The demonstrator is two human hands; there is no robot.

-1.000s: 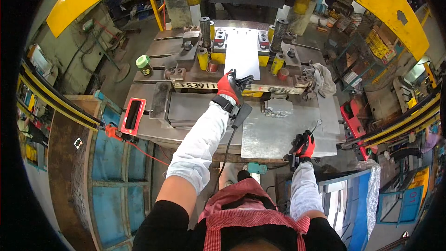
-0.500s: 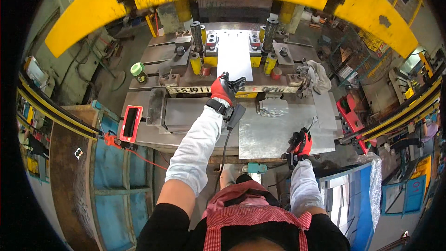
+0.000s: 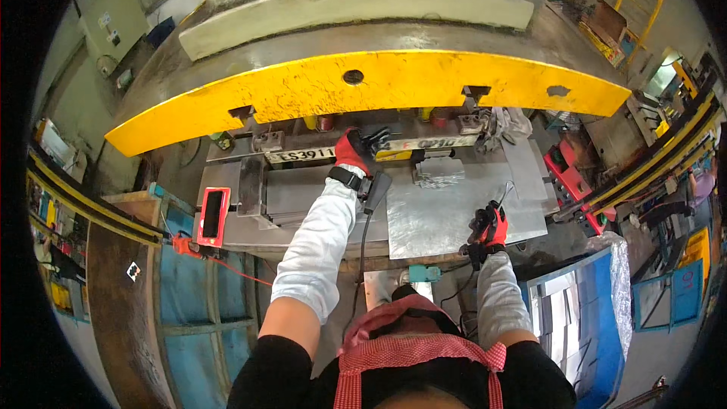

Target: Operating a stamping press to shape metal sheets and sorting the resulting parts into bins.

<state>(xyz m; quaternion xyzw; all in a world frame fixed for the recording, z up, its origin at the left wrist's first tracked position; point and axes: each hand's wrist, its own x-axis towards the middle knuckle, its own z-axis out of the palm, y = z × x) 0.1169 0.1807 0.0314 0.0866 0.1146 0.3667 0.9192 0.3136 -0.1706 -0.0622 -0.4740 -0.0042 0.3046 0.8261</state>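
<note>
My left hand (image 3: 359,150), in a red and black glove, is at the front edge of the lower die (image 3: 303,154). Its fingers stretch out to the right with nothing visible in them. A dark strap and a cabled device (image 3: 376,191) are at that wrist. Over the flat metal plate (image 3: 424,220), my gloved right hand (image 3: 488,229) is closed round a thin metal hook (image 3: 507,192), its bent tip pointing away from me. The yellow-fronted press ram (image 3: 363,83) covers most of the die, so whatever lies inside is hidden.
Flat metal sheets (image 3: 299,191) lie stacked left of the plate, beyond a red-framed phone (image 3: 213,212). Small metal pieces (image 3: 441,173) and a grey rag (image 3: 506,126) are to the right. A blue bin (image 3: 598,310) stands at lower right, near a teal pedal (image 3: 422,273).
The yellow-fronted press ram has come down, hiding the die posts and the bright sheet visible before. My left hand has shifted slightly; the right still holds the hook.
</note>
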